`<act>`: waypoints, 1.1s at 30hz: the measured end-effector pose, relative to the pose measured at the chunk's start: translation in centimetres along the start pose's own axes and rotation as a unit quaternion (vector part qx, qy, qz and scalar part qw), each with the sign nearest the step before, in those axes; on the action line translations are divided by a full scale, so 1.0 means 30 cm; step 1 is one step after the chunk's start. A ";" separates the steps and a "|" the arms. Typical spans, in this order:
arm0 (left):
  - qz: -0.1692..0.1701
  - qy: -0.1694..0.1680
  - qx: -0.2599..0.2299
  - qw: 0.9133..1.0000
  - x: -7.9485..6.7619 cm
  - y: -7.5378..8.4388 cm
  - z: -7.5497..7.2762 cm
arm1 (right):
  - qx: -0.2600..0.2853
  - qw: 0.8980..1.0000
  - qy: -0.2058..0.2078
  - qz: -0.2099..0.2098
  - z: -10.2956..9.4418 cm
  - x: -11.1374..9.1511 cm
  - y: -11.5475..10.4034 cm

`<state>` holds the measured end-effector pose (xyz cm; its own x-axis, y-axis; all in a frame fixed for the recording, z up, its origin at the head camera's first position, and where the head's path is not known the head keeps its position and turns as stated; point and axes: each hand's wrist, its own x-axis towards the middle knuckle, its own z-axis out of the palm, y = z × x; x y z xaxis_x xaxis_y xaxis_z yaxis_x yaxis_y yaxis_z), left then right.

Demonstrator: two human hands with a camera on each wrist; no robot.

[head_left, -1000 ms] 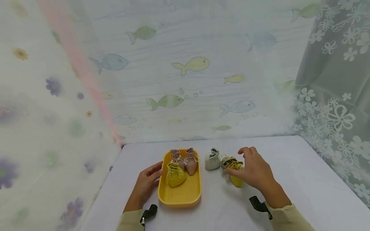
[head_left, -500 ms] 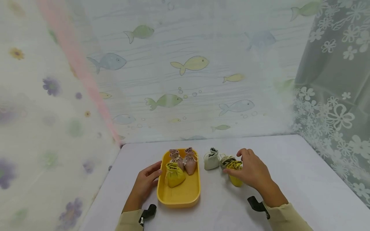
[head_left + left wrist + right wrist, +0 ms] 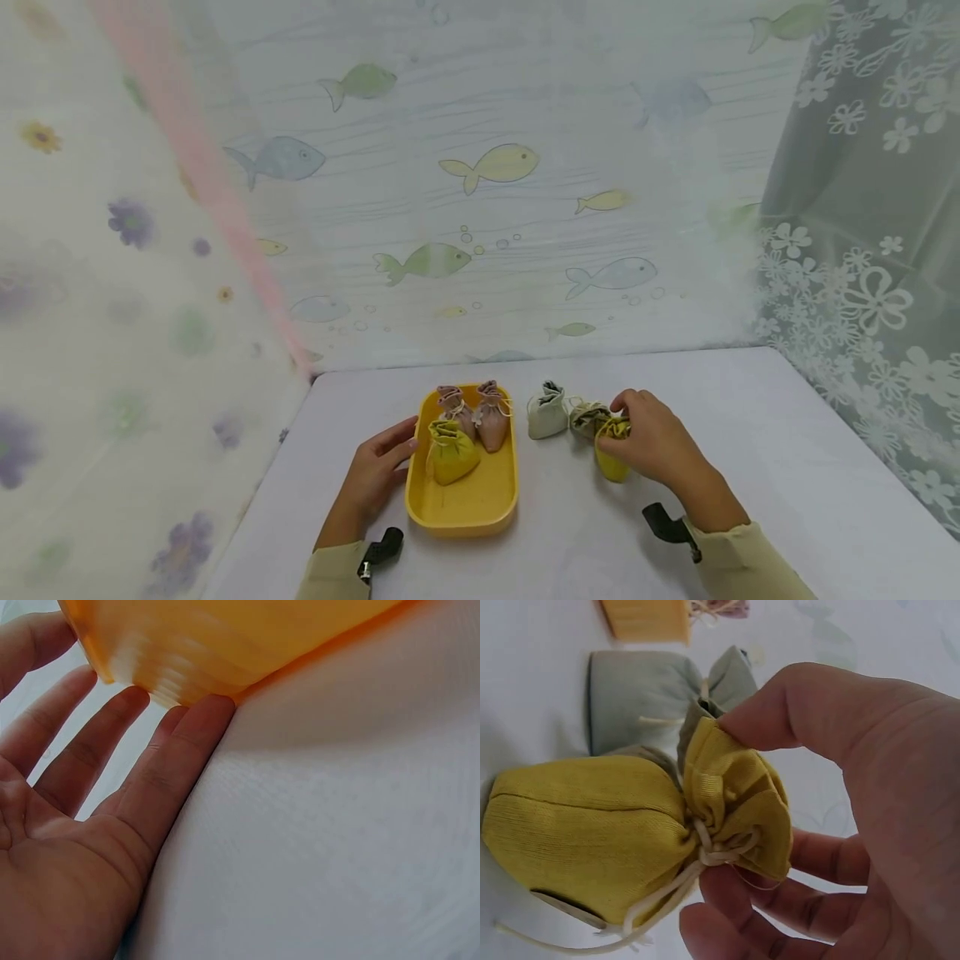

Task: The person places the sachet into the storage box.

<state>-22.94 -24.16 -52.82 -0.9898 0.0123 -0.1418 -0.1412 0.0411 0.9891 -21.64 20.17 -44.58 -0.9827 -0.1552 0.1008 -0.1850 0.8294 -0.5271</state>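
My right hand (image 3: 660, 437) pinches the gathered neck of a yellow drawstring pouch (image 3: 592, 832), which stands upright on the table. In the right wrist view the thumb (image 3: 780, 709) presses one side of the ruffled top and the fingers lie at the other, near the knotted cord. Behind it is an olive-brown pouch (image 3: 587, 418), partly hidden, with a pale grey-green pouch (image 3: 547, 417) to its left. My left hand (image 3: 378, 467) rests fairly straight fingers against the left side of a yellow tray (image 3: 465, 508). In the tray sit a second yellow pouch (image 3: 453, 460) and two dusty-pink pouches (image 3: 492, 425).
A white cloth covers the table (image 3: 570, 542). Fish-print fabric (image 3: 495, 250) hangs along the back, flower-print fabric (image 3: 135, 350) on the left, and a sheer floral curtain (image 3: 870, 275) on the right. Black camera mounts (image 3: 663, 525) sit at both wrists.
The right hand's thumb and fingers have closed in on the yellow pouch's neck, where they were spread wide around it before. The left hand stays at the tray; the view shifts slightly.
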 end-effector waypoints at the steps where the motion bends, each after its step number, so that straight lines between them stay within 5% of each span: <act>1: 0.001 0.000 0.001 1.000 0.000 -0.001 -0.001 | 0.004 1.000 -0.001 -0.001 -0.001 0.001 0.002; 13: 0.000 0.004 -0.010 1.000 -0.010 0.002 -0.001 | 0.053 0.998 -0.025 0.008 -0.025 -0.004 0.006; 33: 0.001 0.000 -0.008 1.000 -0.004 0.002 -0.001 | 0.038 0.999 0.017 0.006 -0.055 -0.017 0.001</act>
<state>-22.82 -24.18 -52.74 -0.9902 0.0120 -0.1391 -0.1388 0.0247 0.9900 -21.13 21.16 -43.23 -0.9844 -0.1262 0.1227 -0.1746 0.7873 -0.5913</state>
